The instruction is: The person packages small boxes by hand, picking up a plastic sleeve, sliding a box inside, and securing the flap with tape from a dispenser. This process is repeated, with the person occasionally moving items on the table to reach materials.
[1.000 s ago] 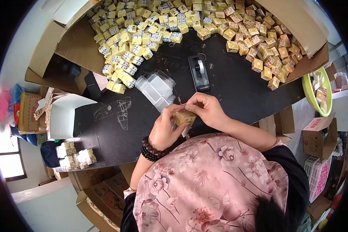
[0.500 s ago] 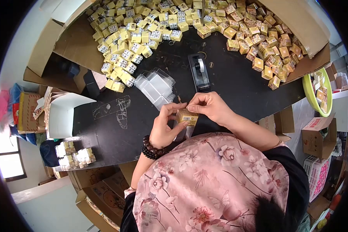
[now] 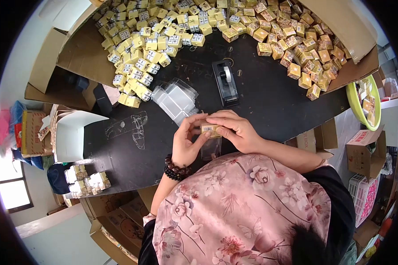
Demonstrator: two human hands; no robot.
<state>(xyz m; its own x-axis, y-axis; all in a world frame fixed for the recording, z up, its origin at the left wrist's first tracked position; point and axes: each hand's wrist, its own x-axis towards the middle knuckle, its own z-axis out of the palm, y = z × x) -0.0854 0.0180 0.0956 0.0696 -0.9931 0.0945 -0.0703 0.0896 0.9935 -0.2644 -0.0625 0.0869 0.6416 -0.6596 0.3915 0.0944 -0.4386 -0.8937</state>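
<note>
A small gold box with a barcode is gripped between my two hands near the table's front edge. My left hand closes on its left side, thumb on the near face and fingers behind. From the right, my right hand holds it with the thumb low on the near face and the fingers over the top. A clear plastic sleeve hangs open below the box; how far the box sits inside it is hard to see. Just beyond lie flat clear plastic sleeves and a black tape dispenser.
Yellow-and-white little boxes are heaped at back left, gold patterned ones at back right, inside cardboard walls. Several packed boxes stand at the left edge. A green basin sits at the right, near an open carton.
My right hand has gone from a fingertip pinch at the box's top corner to wrapping its right side. The box has tilted, and more of the clear sleeve shows below it.
</note>
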